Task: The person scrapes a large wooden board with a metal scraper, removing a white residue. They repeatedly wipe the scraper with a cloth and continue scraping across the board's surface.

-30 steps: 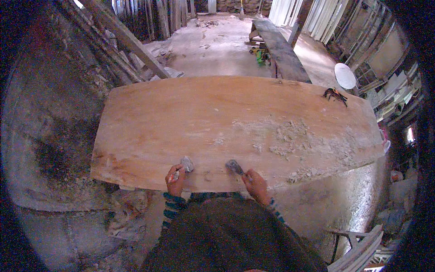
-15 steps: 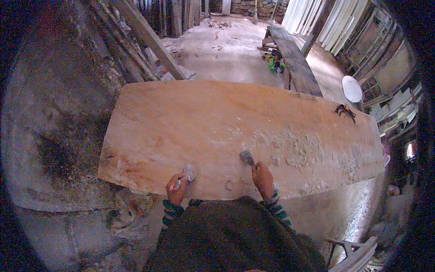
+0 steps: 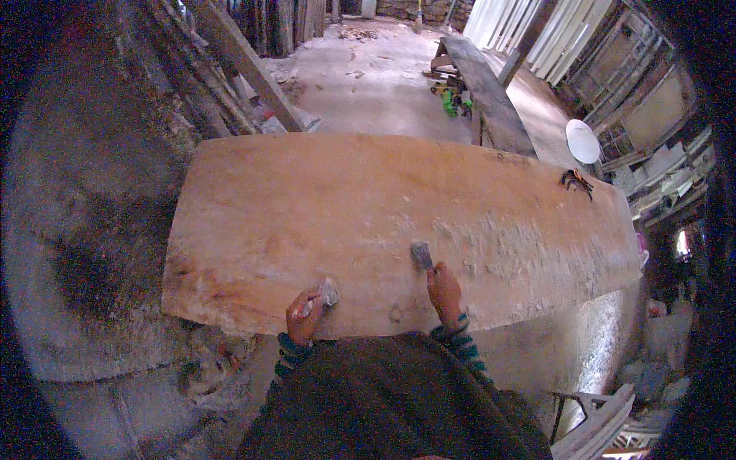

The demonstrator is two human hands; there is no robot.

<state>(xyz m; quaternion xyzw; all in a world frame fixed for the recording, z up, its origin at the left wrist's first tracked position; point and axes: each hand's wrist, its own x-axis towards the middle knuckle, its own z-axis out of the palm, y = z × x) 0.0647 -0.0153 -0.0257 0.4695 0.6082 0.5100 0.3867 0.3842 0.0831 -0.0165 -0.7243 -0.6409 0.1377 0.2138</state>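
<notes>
Left hand [image 3: 302, 315] gripping whitish object [image 3: 329, 293], right hand [image 3: 445, 294] gripping scraper [image 3: 421, 256]; too steep an angle could gouge the table [image 3: 307, 199].

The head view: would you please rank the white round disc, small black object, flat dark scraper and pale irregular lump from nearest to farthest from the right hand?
1. Dark scraper, in the right hand
2. Pale lump, in the left hand
3. Black object, brown board's far right
4. White disc, beyond the board
</notes>
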